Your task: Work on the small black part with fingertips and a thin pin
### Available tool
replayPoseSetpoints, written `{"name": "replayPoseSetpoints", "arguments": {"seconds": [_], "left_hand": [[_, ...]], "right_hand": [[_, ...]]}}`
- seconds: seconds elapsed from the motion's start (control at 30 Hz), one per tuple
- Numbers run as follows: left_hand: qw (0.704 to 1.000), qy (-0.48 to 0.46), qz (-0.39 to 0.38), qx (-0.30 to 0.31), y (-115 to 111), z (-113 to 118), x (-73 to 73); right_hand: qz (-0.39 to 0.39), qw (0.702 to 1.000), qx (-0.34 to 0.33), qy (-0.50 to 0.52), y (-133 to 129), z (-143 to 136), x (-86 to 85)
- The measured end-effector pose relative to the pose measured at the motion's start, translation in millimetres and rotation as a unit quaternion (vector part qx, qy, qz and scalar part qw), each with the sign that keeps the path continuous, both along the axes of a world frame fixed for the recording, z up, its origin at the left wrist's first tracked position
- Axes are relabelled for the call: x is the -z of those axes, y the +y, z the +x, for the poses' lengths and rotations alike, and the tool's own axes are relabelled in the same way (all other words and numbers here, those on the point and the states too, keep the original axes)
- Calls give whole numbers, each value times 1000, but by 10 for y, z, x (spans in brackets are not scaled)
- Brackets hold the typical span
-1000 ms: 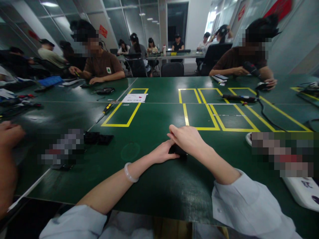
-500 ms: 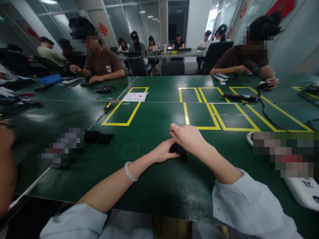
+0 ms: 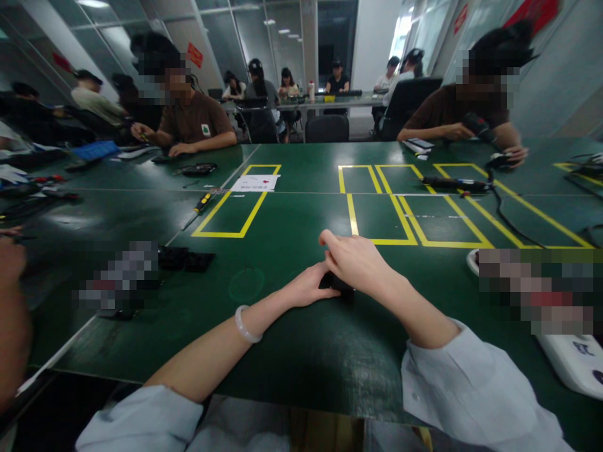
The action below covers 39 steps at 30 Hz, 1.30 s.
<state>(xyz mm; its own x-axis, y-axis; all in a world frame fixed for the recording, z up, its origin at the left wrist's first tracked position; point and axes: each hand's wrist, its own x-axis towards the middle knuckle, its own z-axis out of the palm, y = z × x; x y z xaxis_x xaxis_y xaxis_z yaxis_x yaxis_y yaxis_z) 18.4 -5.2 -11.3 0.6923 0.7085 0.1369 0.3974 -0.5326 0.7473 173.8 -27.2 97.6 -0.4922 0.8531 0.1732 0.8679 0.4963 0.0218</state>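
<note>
A small black object (image 3: 346, 288) rests on the green table (image 3: 282, 351) in front of me, mostly hidden by my hands. My left hand (image 3: 311, 284) grips its left side, thumb along the near edge and fingers behind. Over the top of it is my right hand (image 3: 352, 257), its fingers curled and pressed together in a pinch; whatever they hold, if anything, is hidden. The two hands touch or nearly touch above the object.
Black parts (image 3: 200, 261) lie to the left, beside a blurred-out patch. A yellow-black screwdriver (image 3: 203, 202) and a white paper (image 3: 255, 182) lie farther off. On the right is a white case (image 3: 572, 364). Two people sit across the table.
My right hand's fingers have shifted slightly, with the knuckle a little farther left and the fingertips lower over the black object. My left hand has stayed in place.
</note>
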Motion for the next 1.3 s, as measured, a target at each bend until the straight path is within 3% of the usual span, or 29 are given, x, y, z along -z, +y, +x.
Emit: {"name": "replayPoseSetpoints", "arguments": {"seconds": [0.7, 1.3], "left_hand": [[1000, 7, 2, 6, -8, -5, -19], [1000, 6, 8, 0, -1, -27, -3]], "right_hand": [[-11, 999, 12, -32, 25, 3, -4], [-17, 1000, -15, 13, 4, 46, -19]]}}
